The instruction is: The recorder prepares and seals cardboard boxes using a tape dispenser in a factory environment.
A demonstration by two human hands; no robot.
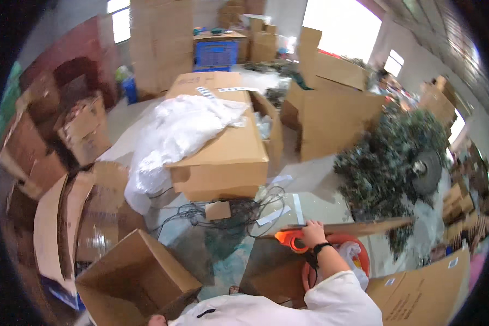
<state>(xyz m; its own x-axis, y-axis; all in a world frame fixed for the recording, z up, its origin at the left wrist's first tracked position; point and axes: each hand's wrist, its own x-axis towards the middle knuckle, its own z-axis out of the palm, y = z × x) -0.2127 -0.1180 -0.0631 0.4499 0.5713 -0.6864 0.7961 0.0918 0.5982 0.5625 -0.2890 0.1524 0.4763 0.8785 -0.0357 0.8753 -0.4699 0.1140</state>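
Observation:
My right hand (313, 233) grips an orange tape dispenser (289, 239) and presses it on the top edge of a brown cardboard box (271, 269) in front of me. A black band sits on that wrist. Only a sliver of my left hand (157, 320) shows at the lower edge, next to an open empty carton (136, 274); its fingers are hidden. A white sleeve covers each arm.
An orange round tub (358, 255) with a white bag stands right of the box. Tangled black cables (239, 209) lie on the floor. A large carton (228, 152) draped in white plastic sits ahead, green foliage (386, 157) to the right, and stacked cartons all around.

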